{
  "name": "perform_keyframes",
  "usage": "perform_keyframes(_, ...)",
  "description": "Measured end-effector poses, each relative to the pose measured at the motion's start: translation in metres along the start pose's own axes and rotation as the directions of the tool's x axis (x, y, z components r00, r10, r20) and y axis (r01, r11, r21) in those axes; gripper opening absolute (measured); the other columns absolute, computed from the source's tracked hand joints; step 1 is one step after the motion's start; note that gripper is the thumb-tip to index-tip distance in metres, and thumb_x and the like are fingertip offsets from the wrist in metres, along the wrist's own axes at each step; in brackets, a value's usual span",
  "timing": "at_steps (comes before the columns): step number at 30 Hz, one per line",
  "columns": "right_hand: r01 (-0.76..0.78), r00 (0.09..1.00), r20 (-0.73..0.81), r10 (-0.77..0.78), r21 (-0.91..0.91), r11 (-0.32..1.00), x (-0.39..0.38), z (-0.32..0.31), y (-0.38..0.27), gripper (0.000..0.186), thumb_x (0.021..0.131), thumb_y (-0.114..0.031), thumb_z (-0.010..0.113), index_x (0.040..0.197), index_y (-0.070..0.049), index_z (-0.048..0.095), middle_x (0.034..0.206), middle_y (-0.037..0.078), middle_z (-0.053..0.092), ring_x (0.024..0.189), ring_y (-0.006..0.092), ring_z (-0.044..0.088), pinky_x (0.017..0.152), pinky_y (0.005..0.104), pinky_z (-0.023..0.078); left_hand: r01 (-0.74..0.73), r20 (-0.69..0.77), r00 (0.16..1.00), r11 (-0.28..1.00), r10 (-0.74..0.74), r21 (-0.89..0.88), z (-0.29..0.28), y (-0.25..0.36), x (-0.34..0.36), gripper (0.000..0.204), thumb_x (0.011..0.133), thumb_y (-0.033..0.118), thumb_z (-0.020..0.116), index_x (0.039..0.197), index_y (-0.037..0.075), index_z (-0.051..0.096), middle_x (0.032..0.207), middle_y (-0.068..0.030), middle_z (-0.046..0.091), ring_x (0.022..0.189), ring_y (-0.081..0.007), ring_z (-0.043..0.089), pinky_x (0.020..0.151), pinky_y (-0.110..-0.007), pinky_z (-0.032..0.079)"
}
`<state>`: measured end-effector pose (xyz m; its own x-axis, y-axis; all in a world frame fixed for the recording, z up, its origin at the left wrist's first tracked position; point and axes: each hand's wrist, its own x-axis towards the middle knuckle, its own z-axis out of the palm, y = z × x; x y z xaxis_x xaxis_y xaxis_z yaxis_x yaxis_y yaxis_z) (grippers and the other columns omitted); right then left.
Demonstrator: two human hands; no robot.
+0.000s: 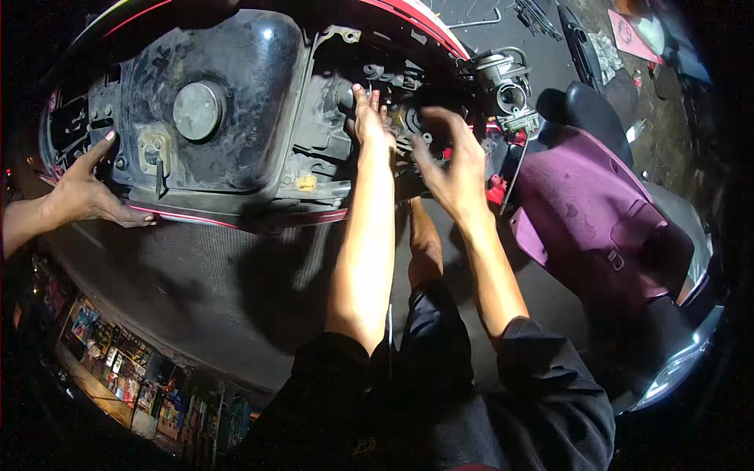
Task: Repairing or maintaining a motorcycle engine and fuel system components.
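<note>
My left hand reaches into the dark mechanical cavity of a partly stripped scooter, its fingers extended against the parts there. Just right of it, my right hand is slightly blurred beside those parts, fingers curved and apart, with nothing visible in it. The black fuel tank with a round metal cap lies left of my arms, within red-striped bodywork. A silver carburetor hangs at the cavity's right end, above some red parts.
Another person's hand rests on the bodywork at left. A purple panel and black seat-like piece lie right. Tools are on the ground at top right, above the dark pavement. A lit stall appears lower left.
</note>
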<state>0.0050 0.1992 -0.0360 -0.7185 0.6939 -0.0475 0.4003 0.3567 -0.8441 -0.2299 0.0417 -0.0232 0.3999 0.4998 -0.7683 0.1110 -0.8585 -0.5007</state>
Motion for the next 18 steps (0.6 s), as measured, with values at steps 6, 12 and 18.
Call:
perform_keyframes(6,0.203,0.979,0.136,-0.151,-0.614,0.763,0.069,0.055,0.085,0.023,0.083,-0.018,0.057,0.099,-0.001,0.056,0.09,0.019,0.062,0.085,0.0357,0.062,0.074,0.0411,0.052,0.157,-0.149,0.969,0.957,-0.197,-0.244,0.0,-0.025,-0.012,0.043,0.075,0.027,0.064,0.109,0.005,0.048,0.109,-0.0085,0.054,0.101,-0.022,0.056,0.098,-0.042,0.042)
perform_keyframes(12,0.245,0.949,0.303,-0.085,-0.541,0.804,0.08,0.058,0.125,0.018,0.091,-0.02,0.043,0.092,-0.006,0.054,0.083,0.017,0.063,0.075,0.0346,0.064,0.063,0.0453,0.053,0.258,-0.19,0.898,0.823,-0.398,-0.507,0.002,-0.032,-0.047,0.037,0.075,0.022,0.063,0.105,0.006,0.05,0.106,-0.0073,0.054,0.098,-0.0204,0.056,0.098,-0.042,0.042)
perform_keyframes(18,0.273,0.928,0.368,-0.059,-0.565,0.778,0.086,0.07,0.088,0.031,0.079,-0.019,0.062,0.103,-0.001,0.054,0.087,0.021,0.064,0.075,0.0381,0.065,0.063,0.0442,0.054,0.305,-0.13,0.823,0.623,-0.553,-0.72,0.002,-0.034,-0.098,0.031,0.074,0.017,0.062,0.102,0.007,0.053,0.103,-0.0061,0.055,0.096,-0.0188,0.057,0.098,-0.041,0.042)
